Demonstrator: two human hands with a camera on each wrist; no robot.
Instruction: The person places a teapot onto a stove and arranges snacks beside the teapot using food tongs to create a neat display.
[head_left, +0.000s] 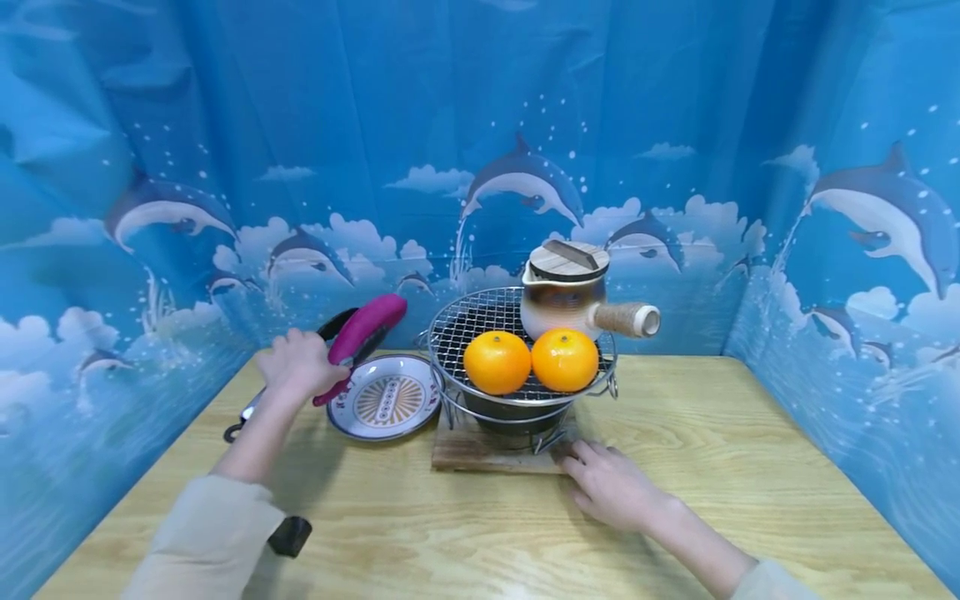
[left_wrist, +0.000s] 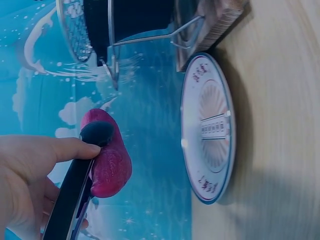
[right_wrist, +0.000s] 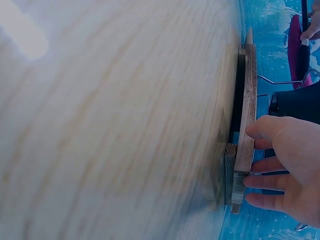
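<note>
My left hand (head_left: 296, 367) grips black-tipped tongs (left_wrist: 67, 202), its thumb pressing on one arm. Between the tong tips is a purple sweet potato (head_left: 369, 332), held in the air above the left side of a patterned plate (head_left: 348, 421). My right hand (head_left: 611, 487) is low at the front right corner of a wooden board (head_left: 487, 458), its fingertips touching the edge and its fingers loosely extended. On that board stands a dark round stove (head_left: 510, 417) topped with a wire grill rack (head_left: 457, 337). Two oranges (head_left: 497, 362) sit at the front of the rack.
Behind the oranges, a brown-and-white teapot (head_left: 558, 308) with a wooden lid rests on the rack, its wrapped handle (head_left: 628, 319) sticking out right. A blue dolphin-print curtain (head_left: 420, 108) encloses the wooden table (head_left: 712, 433). A small black block (head_left: 290, 536) shows beside my left sleeve.
</note>
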